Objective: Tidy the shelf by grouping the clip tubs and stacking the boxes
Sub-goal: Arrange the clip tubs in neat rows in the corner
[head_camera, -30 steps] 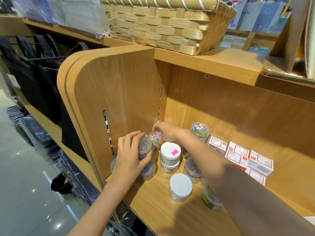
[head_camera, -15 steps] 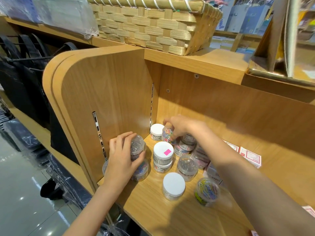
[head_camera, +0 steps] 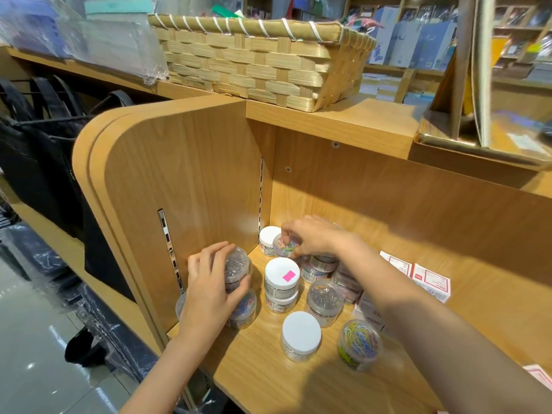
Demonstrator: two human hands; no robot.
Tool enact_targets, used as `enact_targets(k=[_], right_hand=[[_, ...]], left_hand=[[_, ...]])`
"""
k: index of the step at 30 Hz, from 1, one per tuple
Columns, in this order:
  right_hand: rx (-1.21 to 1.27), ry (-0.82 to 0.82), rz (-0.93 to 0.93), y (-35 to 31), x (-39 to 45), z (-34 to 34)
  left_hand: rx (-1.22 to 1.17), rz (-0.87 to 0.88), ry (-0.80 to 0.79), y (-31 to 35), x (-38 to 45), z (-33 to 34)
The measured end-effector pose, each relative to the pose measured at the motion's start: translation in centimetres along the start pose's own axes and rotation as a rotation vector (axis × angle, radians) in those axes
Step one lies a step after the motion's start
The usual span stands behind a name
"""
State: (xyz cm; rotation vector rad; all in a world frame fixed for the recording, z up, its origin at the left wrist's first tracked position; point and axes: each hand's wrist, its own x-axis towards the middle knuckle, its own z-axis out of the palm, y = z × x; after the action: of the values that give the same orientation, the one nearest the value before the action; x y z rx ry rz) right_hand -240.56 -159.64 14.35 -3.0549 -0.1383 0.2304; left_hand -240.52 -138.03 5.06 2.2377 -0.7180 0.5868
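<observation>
The left hand (head_camera: 209, 282) is wrapped around a clear tub of silver clips (head_camera: 237, 267) over by the side panel (head_camera: 185, 186) of the wooden shelf (head_camera: 268, 377), fingers curled round its far side and thumb on the near side. That tub sits on top of another clear tub with colored clips (head_camera: 243, 309), so it's a little stack of two.

The right hand (head_camera: 310, 237) reaches into the back corner and pinches a small tub of colorful clips (head_camera: 283, 245) from above with its fingers (head_camera: 286, 231) bent down round the lid. It's touching or just beside a white-lidded tub (head_camera: 268, 236) right in the corner; can't tell if it's resting on the shelf or lifted a bit.

The rest of the tubs are bunched in the middle: a white-lidded one with a pink sticker (head_camera: 282, 274) stacked on another tub, a clear one with silver clips (head_camera: 325, 298), a lone white-lidded tub (head_camera: 301, 333) nearer the front edge, and a clear tub of yellow and blue clips (head_camera: 360, 343) next to it. A couple more sit half hidden under the right wrist.

Red-and-white boxes (head_camera: 430, 282) lie to the right along the back. A woven basket (head_camera: 257, 61) sits on the shelf above.
</observation>
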Motion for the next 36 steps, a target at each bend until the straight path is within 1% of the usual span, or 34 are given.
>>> enact_targets(k=[2, 7, 9, 12, 14, 16, 19, 21, 24, 26, 28, 30, 31, 33, 36], right_hand=[[0.002, -0.013, -0.007, 0.2, -0.1, -0.1], [0.075, 0.041, -0.016, 0.7, -0.2, 0.2], [-0.003, 0.018, -0.012, 0.6, -0.2, 0.3], [-0.196, -0.007, 0.003, 0.2, -0.2, 0.4], [-0.242, -0.019, 0.018, -0.1, -0.3, 0.4], [-0.167, -0.005, 0.019, -0.1, -0.4, 0.2], [0.036, 0.046, 0.063, 0.9, -1.4, -0.7], [0.021, 0.059, 0.104, 2.0, -3.1, -1.3], [-0.096, 0.041, 0.124, 3.0, -5.3, -1.4], [-0.121, 0.090, 0.100, 3.1, -5.7, -1.0], [-0.120, 0.176, 0.065, 2.8, -5.7, -1.1], [-0.053, 0.268, 0.020, 2.3, -5.0, -1.7], [-0.017, 0.288, -0.011, 1.9, -4.4, -1.9], [0.012, 0.240, -0.065, 0.7, -2.6, -1.8], [-0.072, 0.074, -0.110, -0.3, -0.1, -0.2]], left_hand=[[0.001, 0.004, 0.003, 0.0, 0.0, 0.0], [0.011, 0.024, 0.011, 0.0, 0.0, 0.0], [0.018, 0.026, 0.008, 0.0, 0.0, 0.0], [0.009, 0.015, 0.004, -0.1, 0.0, 0.0], [0.012, 0.007, 0.000, -0.2, -0.1, 0.1], [0.016, -0.001, -0.002, -0.1, -0.1, 0.1], [0.011, 0.003, 0.003, -0.1, 0.0, 0.1], [0.011, 0.008, 0.007, 0.0, 0.0, 0.1], [0.015, 0.018, 0.008, 0.2, 0.1, 0.0], [0.013, 0.001, 0.003, 0.2, 0.1, -0.1], [0.015, -0.009, -0.001, 0.2, 0.1, 0.0], [0.015, -0.009, -0.002, 0.2, 0.1, 0.0], [0.013, -0.010, -0.003, 0.3, 0.1, -0.1], [0.012, -0.003, -0.002, 0.3, 0.0, -0.2], [0.006, 0.011, -0.005, 0.2, 0.0, -0.3]])
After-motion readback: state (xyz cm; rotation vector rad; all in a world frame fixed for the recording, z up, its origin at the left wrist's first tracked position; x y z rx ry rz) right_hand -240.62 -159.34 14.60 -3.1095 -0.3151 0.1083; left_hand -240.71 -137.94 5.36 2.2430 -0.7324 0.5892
